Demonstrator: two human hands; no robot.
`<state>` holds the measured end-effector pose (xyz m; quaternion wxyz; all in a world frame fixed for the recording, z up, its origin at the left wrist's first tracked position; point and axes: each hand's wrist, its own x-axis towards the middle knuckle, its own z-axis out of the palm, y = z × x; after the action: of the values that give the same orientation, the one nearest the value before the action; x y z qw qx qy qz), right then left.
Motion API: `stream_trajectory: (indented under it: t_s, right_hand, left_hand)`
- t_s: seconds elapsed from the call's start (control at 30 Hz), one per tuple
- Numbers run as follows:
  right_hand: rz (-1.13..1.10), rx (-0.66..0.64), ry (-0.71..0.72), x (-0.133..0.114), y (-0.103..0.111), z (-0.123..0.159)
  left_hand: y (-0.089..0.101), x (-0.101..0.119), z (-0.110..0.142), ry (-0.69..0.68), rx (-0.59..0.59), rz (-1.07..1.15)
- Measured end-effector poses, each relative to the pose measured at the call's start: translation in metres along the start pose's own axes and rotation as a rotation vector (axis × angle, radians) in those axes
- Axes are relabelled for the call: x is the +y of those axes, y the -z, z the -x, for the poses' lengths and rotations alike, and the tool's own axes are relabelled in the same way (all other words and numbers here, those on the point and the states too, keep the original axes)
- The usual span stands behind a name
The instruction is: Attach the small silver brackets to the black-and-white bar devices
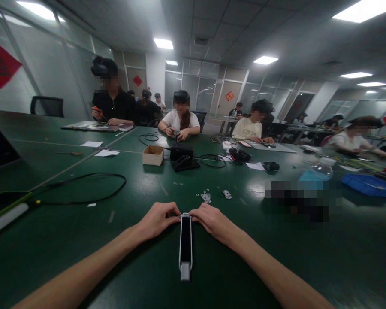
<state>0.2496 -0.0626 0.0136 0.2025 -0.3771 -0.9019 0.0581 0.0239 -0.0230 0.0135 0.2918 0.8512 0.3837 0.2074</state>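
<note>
White-rimmed, black-faced, slim bar-shaped device [186, 240], lower centre of frame. Left hand [159, 219]: thumb and forefinger pinching its far corner. Right hand [210, 218]: fingertips at opposite corner, thumb unclear. Advisable: light, even pressure, both sides.

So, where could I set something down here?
Bare green table shows between the left forearm and the black cable, bar a white scrap, and between the right forearm and the blurred dark thing. It's crowded around the gadget between left hand and right hand, at the metal pieces beyond, and around the box farther off.
</note>
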Motion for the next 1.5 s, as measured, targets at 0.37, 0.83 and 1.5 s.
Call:
stream_trajectory:
  t_s: [0.37, 0.83, 1.5]
  right_hand:
    - [-0.138, 0.003, -0.204, 0.005, 0.006, -0.001]
    - [0.232, 0.198, -0.590, 0.050, 0.001, -0.008]
    - [0.143, 0.722, -0.013, -0.007, 0.000, -0.022]
  left_hand:
    - [0.000, 0.001, 0.001, -0.053, -0.030, -0.107]
    - [0.011, 0.002, 0.000, -0.102, -0.066, -0.202]
    - [0.006, 0.025, 0.002, -0.014, 0.138, 0.236]
